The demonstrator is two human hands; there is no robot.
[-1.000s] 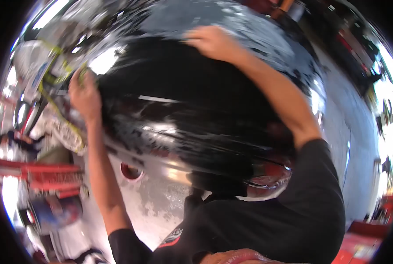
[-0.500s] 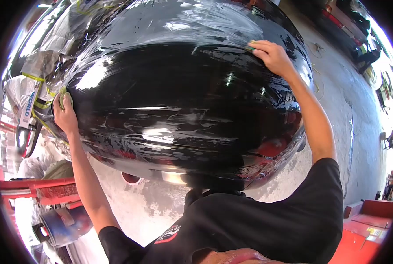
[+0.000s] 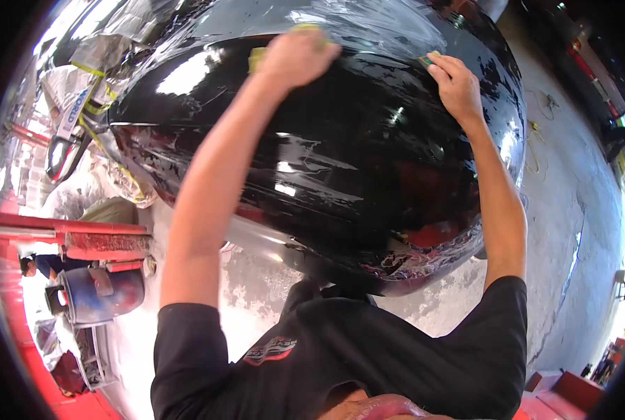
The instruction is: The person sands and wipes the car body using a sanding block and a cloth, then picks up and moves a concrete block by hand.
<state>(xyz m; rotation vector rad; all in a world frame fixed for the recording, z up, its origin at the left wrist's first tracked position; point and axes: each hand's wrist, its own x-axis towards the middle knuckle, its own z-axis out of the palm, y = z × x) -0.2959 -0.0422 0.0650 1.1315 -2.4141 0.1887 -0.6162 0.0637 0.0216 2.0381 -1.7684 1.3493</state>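
A glossy black car body panel (image 3: 214, 105) fills the middle of the view, wet and streaked with whitish film. My left hand (image 3: 298, 59), blurred by motion, presses on its upper part with the fingers closed over a yellow-green cloth (image 3: 257, 60); the cloth's edges show on both sides of the hand. To the right, my right hand (image 3: 459, 87) pinches a small yellow-and-green pad (image 3: 426, 60) against the panel near the edge of a greyish, smeared area (image 3: 389, 31). Most of that pad is hidden by my fingers.
Plastic sheeting with yellow tape (image 3: 92, 66) covers parts at the left. A blue drum (image 3: 106, 294) lies below a red beam (image 3: 60, 225), with another person (image 3: 43, 266) partly visible behind. Concrete floor (image 3: 557, 210) runs along the right; red equipment (image 3: 571, 392) stands lower right.
My left hand has swept from the panel's left edge up and right toward its upper middle, carrying the cloth. My right hand has shifted slightly right. The view has moved too.
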